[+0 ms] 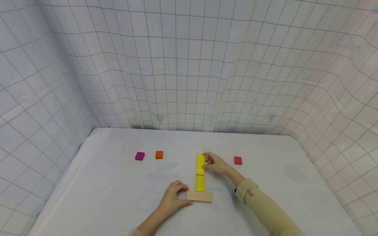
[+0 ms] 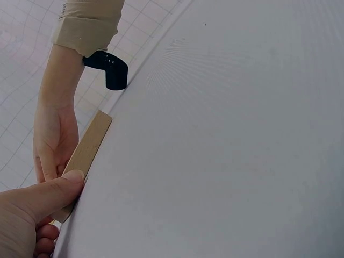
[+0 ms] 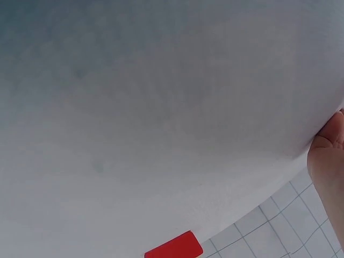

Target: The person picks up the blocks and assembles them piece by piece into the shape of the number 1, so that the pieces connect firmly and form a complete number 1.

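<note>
My left hand (image 1: 173,197) pinches a plain wooden block (image 1: 199,196) at its left end, with the thumb on the near side; the left wrist view shows this thumb (image 2: 69,180) pressed on the wood. The block lies crosswise at the near end of two yellow blocks set end to end. My right hand (image 1: 216,163) is at the right side of the farther yellow block (image 1: 200,164), thumb touching its edge, index fingertip by its far corner, other fingers curled. The nearer yellow block (image 1: 199,183) lies untouched. In the right wrist view only part of the hand (image 3: 328,161) shows.
A red block (image 1: 238,160) lies to the right of my right hand. Farther left are an orange block (image 1: 159,155) and a purple block (image 1: 140,156). A white cloth covers the table (image 1: 112,196); gridded curtains (image 1: 189,65) hang around its back and sides.
</note>
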Demonstrator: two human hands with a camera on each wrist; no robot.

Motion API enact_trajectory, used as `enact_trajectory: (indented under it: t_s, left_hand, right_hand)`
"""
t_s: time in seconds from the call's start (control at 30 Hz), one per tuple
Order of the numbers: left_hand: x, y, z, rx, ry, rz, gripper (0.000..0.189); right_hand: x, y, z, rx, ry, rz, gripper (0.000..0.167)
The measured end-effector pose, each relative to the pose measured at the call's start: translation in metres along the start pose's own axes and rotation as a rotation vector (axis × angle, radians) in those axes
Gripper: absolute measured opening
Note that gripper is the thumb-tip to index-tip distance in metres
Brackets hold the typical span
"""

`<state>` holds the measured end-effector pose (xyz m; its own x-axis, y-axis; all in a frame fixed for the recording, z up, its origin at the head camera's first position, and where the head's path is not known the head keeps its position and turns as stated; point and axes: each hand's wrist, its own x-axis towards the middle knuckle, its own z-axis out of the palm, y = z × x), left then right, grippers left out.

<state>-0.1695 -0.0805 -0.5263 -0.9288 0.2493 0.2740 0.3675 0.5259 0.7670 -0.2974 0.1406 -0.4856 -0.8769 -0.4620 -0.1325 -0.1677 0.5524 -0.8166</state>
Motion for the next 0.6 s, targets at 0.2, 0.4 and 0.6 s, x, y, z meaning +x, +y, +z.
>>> enact_trajectory:
  t_s: [0.2, 0.4, 0.6]
  left_hand:
    - [0.0004, -0.0008, 0.0001, 0.003, -0.007, -0.007, 0.037]
    - [0.0004, -0.0017, -0.0001, 0.002, -0.003, 0.0, 0.037]
    - [0.0002, -0.0006, -0.0008, -0.008, -0.01, -0.01, 0.037]
  right_hand:
    - [-0.0004, -0.0019, 0.0008, -0.004, -0.005, -0.001, 0.053]
    - [-0.0001, -0.0021, 0.0012, -0.006, -0.008, -0.013, 0.053]
    - [0.0009, -0.001, 0.0024, -0.039, -0.009, -0.026, 0.053]
